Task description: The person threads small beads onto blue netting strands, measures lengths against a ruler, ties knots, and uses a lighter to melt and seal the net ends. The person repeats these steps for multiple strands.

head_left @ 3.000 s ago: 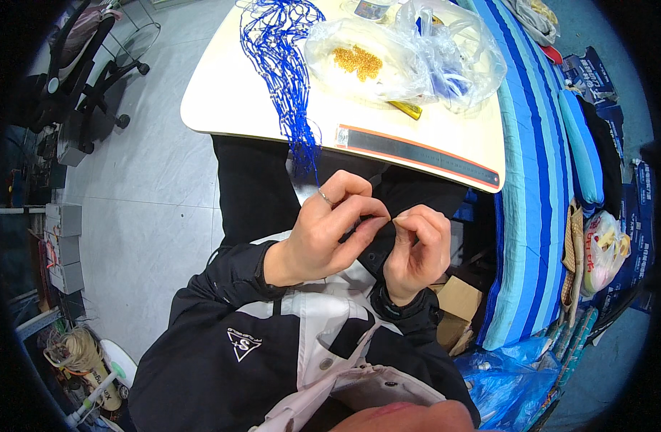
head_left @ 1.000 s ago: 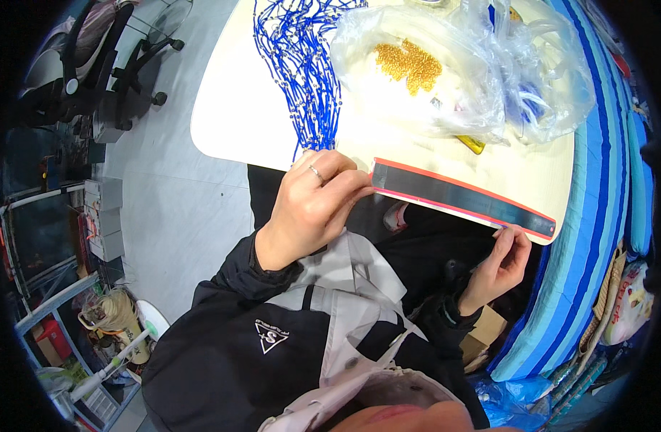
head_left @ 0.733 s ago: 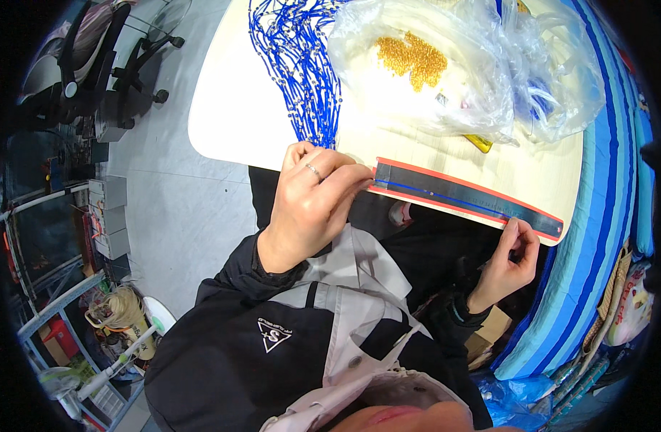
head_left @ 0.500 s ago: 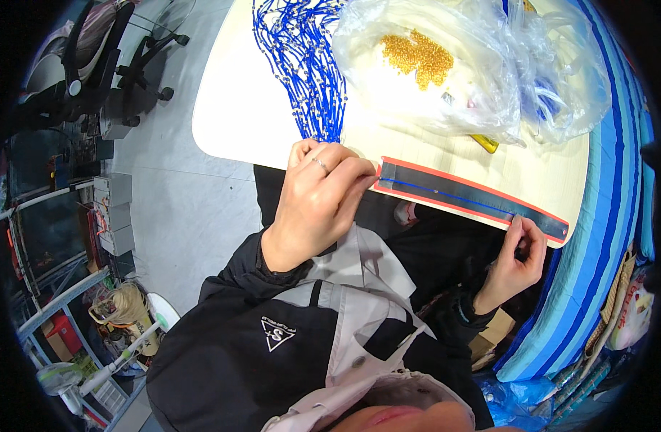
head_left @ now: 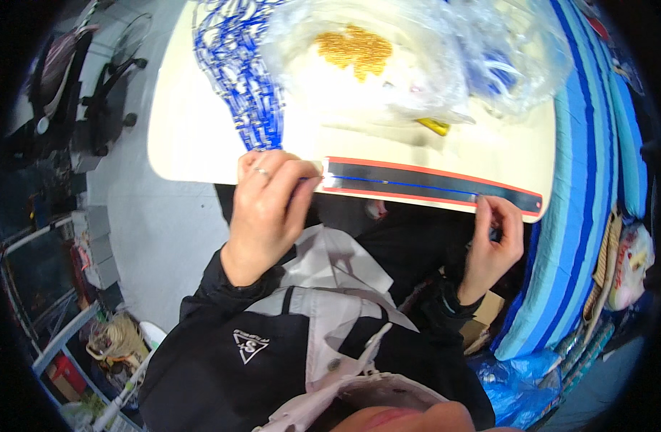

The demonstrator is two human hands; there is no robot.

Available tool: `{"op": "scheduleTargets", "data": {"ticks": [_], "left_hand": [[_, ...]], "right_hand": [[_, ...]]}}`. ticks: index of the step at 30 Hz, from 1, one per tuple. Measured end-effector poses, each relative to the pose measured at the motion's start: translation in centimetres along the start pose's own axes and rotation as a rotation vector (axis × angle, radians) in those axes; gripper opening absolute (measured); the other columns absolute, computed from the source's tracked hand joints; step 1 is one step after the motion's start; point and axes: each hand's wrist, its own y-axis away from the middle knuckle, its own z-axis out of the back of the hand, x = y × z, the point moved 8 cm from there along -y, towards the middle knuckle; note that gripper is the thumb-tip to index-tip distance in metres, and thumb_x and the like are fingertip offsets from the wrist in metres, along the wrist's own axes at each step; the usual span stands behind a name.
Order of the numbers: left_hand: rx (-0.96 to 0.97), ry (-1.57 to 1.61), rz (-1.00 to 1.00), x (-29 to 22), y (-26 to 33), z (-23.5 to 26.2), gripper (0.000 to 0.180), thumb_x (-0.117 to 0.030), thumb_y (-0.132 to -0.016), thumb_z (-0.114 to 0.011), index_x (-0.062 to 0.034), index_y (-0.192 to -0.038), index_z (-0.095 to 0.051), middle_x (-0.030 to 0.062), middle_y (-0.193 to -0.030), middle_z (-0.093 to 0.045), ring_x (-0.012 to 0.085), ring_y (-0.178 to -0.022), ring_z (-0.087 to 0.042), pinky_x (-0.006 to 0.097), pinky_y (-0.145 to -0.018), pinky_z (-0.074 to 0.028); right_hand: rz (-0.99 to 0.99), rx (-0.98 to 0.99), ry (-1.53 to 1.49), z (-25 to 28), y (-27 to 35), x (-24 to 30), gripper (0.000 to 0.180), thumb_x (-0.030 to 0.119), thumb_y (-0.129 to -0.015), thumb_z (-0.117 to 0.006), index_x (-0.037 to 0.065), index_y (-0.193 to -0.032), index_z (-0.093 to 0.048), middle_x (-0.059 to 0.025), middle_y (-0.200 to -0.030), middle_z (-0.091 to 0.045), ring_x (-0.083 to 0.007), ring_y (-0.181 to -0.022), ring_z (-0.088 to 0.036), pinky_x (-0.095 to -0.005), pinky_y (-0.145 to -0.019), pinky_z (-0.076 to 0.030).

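Note:
A thin blue cord [head_left: 425, 188] with a small bead near its middle is stretched along a dark, red-edged measuring strip [head_left: 516, 201] at the table's front edge. My left hand [head_left: 268, 209], with a ring on one finger, is closed in a pinch on the cord at the strip's left end. Toward the strip's right end, my right hand [head_left: 497, 237] pinches the cord between thumb and forefinger. Just beyond my left hand lies a bundle of beaded blue cords [head_left: 248, 86]; its near end is partly hidden by my fingers.
A clear plastic bag [head_left: 417, 97] with gold beads [head_left: 354, 52] lies on the pale table [head_left: 183, 144]. Another clear bag [head_left: 521, 47] holds blue and white pieces. Near them is a yellow object [head_left: 433, 127]. Blue striped cloth [head_left: 561, 252] borders the table's right side.
The whole view has shifted, so table and hands appear farther left. Both hands still pinch the cord along the strip, with little change between them.

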Motion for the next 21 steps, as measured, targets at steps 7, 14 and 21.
{"op": "scheduleTargets", "data": {"ticks": [7,14,21], "left_hand": [[0.0,0.021,0.052,0.01,-0.17,-0.01,0.012,0.004,-0.076,-0.067,-0.0037,-0.084,-0.062,0.0068,-0.081,-0.061,0.0242,-0.076,-0.058,0.034,-0.08,-0.038],[-0.009,0.016,0.044,-0.22,-0.22,0.08,0.013,0.005,-0.076,-0.067,-0.003,-0.084,-0.061,0.0071,-0.082,-0.061,0.0235,-0.076,-0.057,0.034,-0.08,-0.037],[0.007,0.016,0.038,-0.4,-0.17,0.1,0.012,0.005,-0.077,-0.066,-0.0023,-0.085,-0.061,0.0084,-0.083,-0.061,0.025,-0.078,-0.057,0.034,-0.08,-0.039]], "right_hand": [[0.012,0.019,0.026,0.31,-0.41,0.54,0.009,-0.004,-0.081,-0.071,-0.003,-0.089,-0.066,-0.0105,-0.085,-0.064,-0.0155,-0.068,-0.06,-0.0266,-0.061,-0.049],[0.025,-0.041,0.048,0.8,-0.47,0.25,0.008,-0.004,-0.082,-0.069,-0.002,-0.091,-0.067,-0.0123,-0.084,-0.063,-0.023,-0.071,-0.062,-0.0314,-0.065,-0.051],[0.08,0.002,0.023,0.21,-0.36,0.75,0.011,-0.003,-0.079,-0.07,-0.001,-0.089,-0.067,-0.0119,-0.092,-0.062,-0.0249,-0.082,-0.061,-0.0342,-0.07,-0.049]]}}
